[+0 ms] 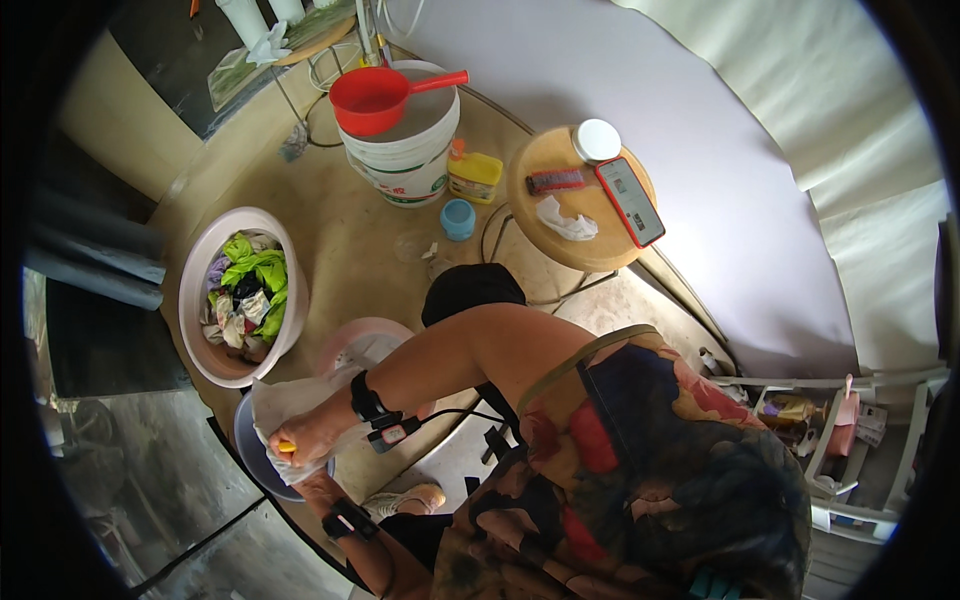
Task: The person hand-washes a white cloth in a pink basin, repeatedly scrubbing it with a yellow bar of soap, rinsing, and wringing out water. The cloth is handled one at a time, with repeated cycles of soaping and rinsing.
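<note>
My right hand [306, 441] is curled into a fist around a small yellow object [286, 446]; only its end shows, so its kind is unclear. That fist presses against a wet-looking white cloth [281, 405]. Just below it is my left hand [313, 480], its fingers mostly hidden by the cloth and the right hand. The cloth hangs over a blue-grey basin [251, 450], whose inside is largely covered. Behind my right forearm stands a pink basin [367, 330] with whitish contents. Black straps with small devices are on both wrists.
A pale pink tub [193, 315] of crumpled clothes [255, 285] stands on the left. Farther back are a white bucket [401, 169] with a red dipper [371, 101], a yellow bottle [476, 176] and a blue jar [457, 219]. A round wooden stool [540, 225] holds a phone [630, 201] and brush [555, 181].
</note>
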